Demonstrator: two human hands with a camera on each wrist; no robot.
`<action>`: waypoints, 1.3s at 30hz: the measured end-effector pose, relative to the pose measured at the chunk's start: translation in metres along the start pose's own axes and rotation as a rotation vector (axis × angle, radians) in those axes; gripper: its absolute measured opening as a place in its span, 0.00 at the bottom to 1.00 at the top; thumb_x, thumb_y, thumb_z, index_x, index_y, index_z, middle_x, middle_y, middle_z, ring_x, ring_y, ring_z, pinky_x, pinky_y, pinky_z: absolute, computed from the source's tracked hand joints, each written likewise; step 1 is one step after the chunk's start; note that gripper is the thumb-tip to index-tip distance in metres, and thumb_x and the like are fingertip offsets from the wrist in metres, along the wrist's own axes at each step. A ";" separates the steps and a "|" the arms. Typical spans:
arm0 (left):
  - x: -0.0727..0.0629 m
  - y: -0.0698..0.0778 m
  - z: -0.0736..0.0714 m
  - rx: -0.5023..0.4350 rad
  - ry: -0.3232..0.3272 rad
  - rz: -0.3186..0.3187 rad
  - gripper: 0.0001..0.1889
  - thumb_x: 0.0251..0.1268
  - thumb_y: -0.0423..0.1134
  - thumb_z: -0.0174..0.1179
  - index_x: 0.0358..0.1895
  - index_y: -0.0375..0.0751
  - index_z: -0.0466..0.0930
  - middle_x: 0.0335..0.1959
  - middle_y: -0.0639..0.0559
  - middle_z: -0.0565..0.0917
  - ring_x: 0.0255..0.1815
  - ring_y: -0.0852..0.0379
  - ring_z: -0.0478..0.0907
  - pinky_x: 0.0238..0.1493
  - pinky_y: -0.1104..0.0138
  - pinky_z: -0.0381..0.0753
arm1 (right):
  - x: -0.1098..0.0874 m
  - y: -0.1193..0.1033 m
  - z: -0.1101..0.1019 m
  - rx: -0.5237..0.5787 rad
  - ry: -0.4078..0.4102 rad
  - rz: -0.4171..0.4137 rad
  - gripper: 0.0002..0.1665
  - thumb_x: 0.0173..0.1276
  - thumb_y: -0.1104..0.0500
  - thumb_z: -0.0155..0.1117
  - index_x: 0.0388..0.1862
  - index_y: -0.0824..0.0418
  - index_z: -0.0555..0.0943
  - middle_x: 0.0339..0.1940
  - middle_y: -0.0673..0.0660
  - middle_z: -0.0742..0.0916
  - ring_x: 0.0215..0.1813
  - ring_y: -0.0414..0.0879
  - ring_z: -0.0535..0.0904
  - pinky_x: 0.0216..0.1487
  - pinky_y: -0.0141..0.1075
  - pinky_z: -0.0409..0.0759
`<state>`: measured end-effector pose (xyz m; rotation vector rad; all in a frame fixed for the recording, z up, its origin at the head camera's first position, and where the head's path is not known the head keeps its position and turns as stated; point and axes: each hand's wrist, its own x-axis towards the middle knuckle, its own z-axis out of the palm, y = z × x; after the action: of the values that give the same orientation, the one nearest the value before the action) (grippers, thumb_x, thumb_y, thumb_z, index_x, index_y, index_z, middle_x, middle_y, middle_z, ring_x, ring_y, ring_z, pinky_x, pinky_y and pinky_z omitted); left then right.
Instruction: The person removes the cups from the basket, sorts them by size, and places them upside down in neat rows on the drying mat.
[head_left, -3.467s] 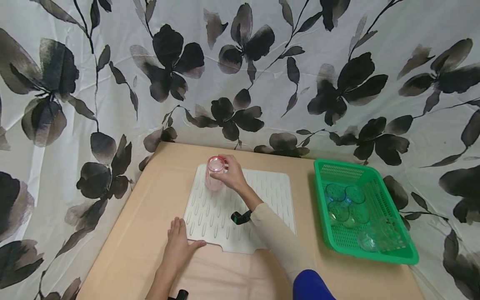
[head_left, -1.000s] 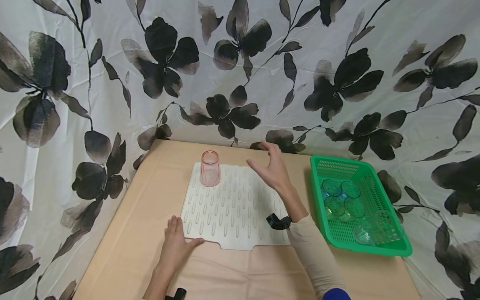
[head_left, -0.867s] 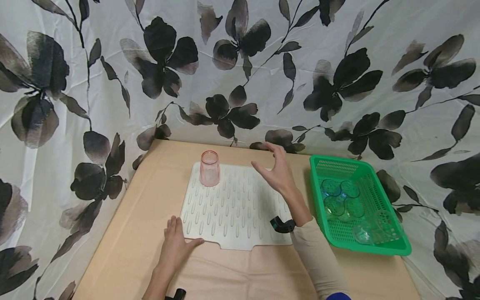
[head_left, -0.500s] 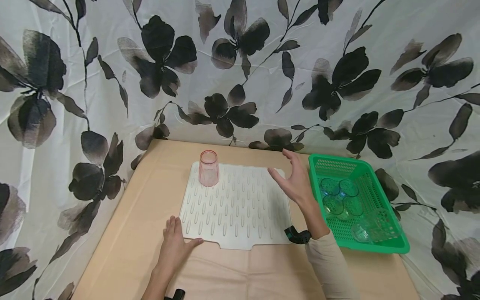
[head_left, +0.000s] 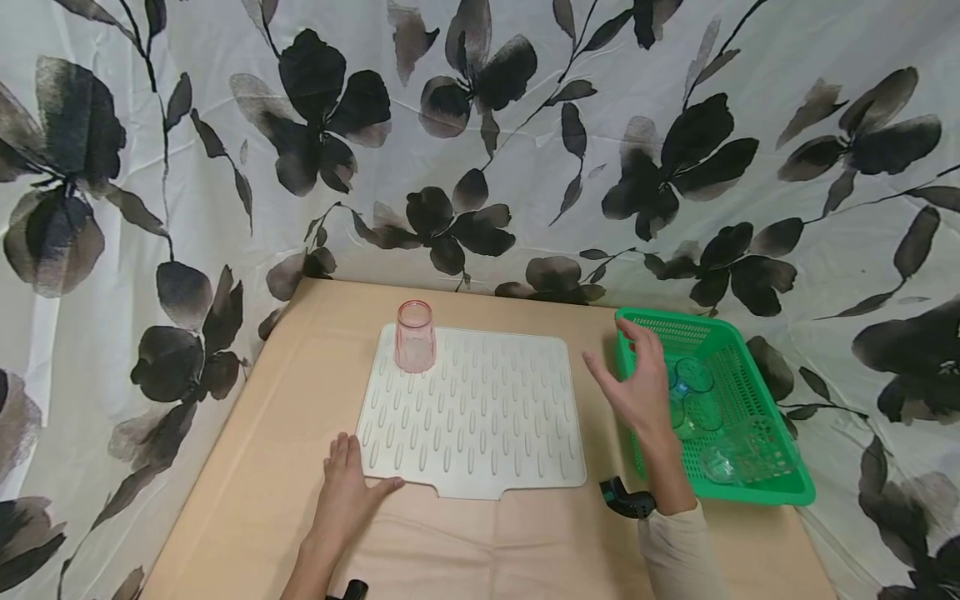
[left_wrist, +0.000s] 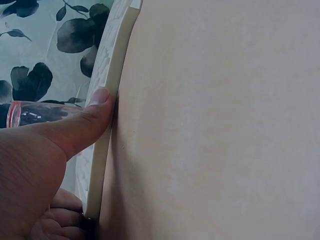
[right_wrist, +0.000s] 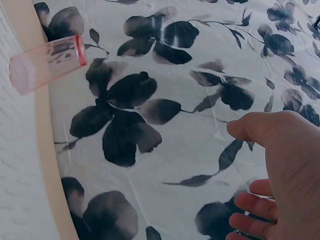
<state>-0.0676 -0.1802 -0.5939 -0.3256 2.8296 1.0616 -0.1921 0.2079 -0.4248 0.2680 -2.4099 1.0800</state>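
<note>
A pink-tinted drinking glass (head_left: 415, 340) stands on the far left corner of the white ridged drying mat (head_left: 480, 417). My left hand (head_left: 347, 492) rests at the mat's near left corner, and in the left wrist view its thumb (left_wrist: 95, 112) touches the mat's edge. My right hand (head_left: 641, 387) holds nothing; its thumb and fingers are spread apart over the left side of the green basket (head_left: 776, 500). Inside the basket are blue glasses (head_left: 693, 375), greenish glasses (head_left: 702, 411) and clear glasses (head_left: 723, 464) lying on their sides. The right hand hides some of them.
The tan-covered table (head_left: 285, 417) extends around the mat and the basket. Behind it hangs a white curtain (head_left: 555, 192) with dark flowers, close to the table's back edge. The basket stands at the table's right side, its raised walls around the glasses.
My right hand has let go of the pink glass, left it standing on the mat, and moved right to the basket. The left hand has stayed at the mat's corner.
</note>
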 end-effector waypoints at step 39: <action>0.001 -0.004 -0.001 0.018 0.000 0.040 0.62 0.53 0.55 0.74 0.74 0.15 0.44 0.78 0.20 0.42 0.80 0.24 0.37 0.79 0.34 0.41 | -0.078 0.080 -0.108 -0.138 0.303 0.487 0.40 0.67 0.49 0.69 0.75 0.58 0.67 0.71 0.62 0.70 0.64 0.46 0.65 0.59 0.27 0.63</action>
<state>-0.0676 -0.1835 -0.5961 -0.2683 2.8560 1.0425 -0.1167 0.3401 -0.4543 -0.5190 -2.3052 1.0501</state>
